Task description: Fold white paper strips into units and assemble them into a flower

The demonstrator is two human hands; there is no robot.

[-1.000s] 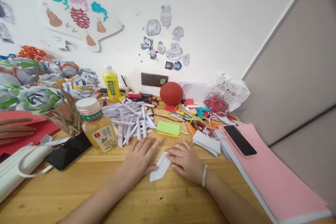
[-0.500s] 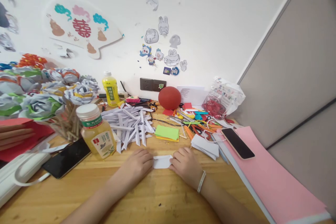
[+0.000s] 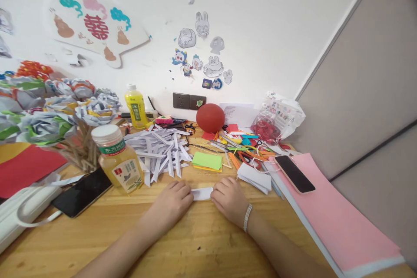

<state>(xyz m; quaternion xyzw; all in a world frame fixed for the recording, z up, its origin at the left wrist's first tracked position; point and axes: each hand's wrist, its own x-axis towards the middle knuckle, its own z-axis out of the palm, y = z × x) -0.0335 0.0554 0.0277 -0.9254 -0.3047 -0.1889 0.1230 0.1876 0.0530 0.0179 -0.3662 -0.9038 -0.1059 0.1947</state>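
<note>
The left hand and right hand pinched white paper at opposite ends, likely to steady it. Folded strips lay beyond.

Wooden bench bearing a heap of folded white strips, green note slips, a stack of white paper, a red ball, two yellow-drink bottles, pink sheets under a phone

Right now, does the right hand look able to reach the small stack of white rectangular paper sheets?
Probably yes: the stack lies close beside the right hand, and nothing visible stands between, though this hand holds the folded white paper strip.
</note>
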